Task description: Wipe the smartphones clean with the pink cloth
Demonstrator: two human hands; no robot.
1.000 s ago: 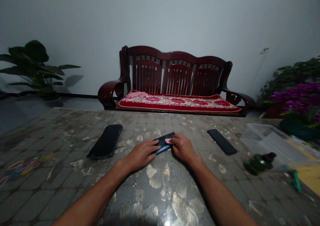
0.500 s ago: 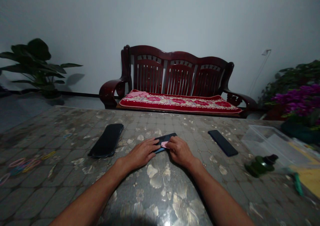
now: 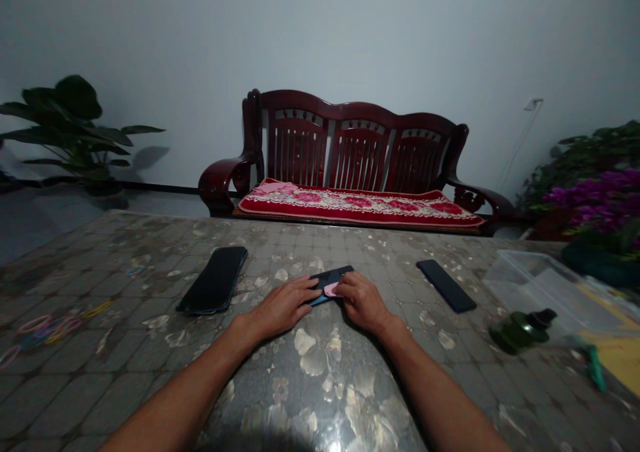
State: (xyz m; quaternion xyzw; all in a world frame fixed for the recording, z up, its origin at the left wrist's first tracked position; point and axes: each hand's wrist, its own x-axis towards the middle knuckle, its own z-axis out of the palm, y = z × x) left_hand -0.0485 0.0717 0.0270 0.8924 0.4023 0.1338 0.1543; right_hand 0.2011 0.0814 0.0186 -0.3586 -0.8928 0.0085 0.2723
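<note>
A dark, flat, phone-like object point(image 3: 326, 278) lies on the patterned table between my hands, with a blue strip at its near edge. My left hand point(image 3: 284, 307) rests flat with fingers spread on its left end. The fingers of my right hand point(image 3: 363, 300) are closed on a small pink piece point(image 3: 331, 290), which lies against the dark surface. To the left is a larger black phone or case point(image 3: 215, 281). A dark blue, slim phone-like object point(image 3: 446, 286) lies to the right.
Colourful bands point(image 3: 55, 327) lie at the left. On the right are a clear plastic box point(image 3: 540, 285), a green bottle point(image 3: 520, 331), a green-handled tool point(image 3: 596, 367) and yellow paper point(image 3: 620, 365). Behind the table point(image 3: 165, 239) stands a wooden bench point(image 3: 357, 145).
The pink piece and my right fingers have shifted very slightly to the right. My left hand has stayed in place.
</note>
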